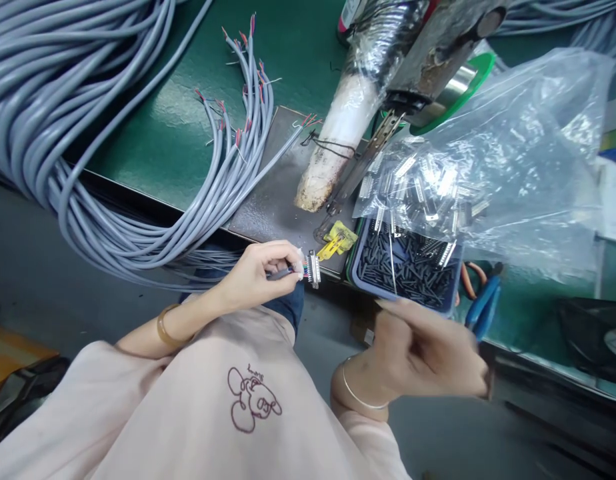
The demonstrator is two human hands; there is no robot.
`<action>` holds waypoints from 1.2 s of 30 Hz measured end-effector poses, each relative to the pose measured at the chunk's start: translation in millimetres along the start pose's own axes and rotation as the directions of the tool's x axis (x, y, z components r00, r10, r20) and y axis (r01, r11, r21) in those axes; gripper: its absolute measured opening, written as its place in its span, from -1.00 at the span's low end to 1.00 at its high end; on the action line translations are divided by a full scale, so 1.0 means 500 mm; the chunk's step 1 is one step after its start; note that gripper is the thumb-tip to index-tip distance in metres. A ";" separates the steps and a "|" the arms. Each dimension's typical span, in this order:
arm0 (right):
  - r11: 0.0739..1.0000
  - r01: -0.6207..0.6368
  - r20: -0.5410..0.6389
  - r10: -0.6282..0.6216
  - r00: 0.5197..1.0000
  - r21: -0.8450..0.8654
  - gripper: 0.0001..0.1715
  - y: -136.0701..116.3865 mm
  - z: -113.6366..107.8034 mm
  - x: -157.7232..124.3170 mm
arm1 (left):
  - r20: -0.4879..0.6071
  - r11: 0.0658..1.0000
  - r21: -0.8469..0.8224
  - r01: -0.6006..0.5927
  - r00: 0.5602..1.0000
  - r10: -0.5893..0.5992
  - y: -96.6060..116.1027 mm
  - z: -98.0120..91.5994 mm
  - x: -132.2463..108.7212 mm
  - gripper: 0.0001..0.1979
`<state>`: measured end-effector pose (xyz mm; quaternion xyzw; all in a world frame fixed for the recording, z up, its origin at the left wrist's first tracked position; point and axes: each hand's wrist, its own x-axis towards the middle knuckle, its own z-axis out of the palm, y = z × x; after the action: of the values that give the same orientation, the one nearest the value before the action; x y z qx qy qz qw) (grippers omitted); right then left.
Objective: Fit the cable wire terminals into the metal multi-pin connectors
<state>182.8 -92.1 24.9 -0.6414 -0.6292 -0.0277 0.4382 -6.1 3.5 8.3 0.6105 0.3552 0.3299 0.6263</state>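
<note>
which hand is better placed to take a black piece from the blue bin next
Probably the right hand: it is blurred but nearer the blue bin, while the left hand holds the connector.

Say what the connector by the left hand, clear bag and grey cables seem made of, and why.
Connector: probably metal, silvery and shiny.
Clear bag: glossy plastic film, see-through and creased.
Grey cables: likely plastic-sheathed, smooth, faintly shiny.

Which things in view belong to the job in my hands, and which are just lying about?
Likely the job:
wired connector in the left hand
grey cables
bagged connectors
black pieces, probably

Seemingly just lying about:
blue-handled tool
yellow piece
</note>
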 end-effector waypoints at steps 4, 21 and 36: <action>0.968 0.167 0.222 -0.125 0.967 -0.185 -0.84 -0.003 0.040 0.034 | -0.003 0.969 -0.219 0.114 0.993 -0.118 -0.019 -0.018 -0.030 -0.84; 0.939 0.344 0.441 -0.304 0.844 -0.012 -0.81 -0.049 0.028 0.033 | 0.061 0.942 -0.289 0.173 0.985 -0.162 -0.014 -0.003 -0.045 -0.90; 0.932 -0.079 0.199 0.158 0.967 -0.355 -0.52 0.165 -0.034 0.099 | 0.248 0.713 -0.585 0.386 0.922 -0.296 -0.029 0.017 -0.026 -0.66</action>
<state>270.3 -49.0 20.7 -0.7440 -0.6198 -0.0382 0.2465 -5.8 -12.5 -5.7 0.3130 0.2890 0.2647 0.8651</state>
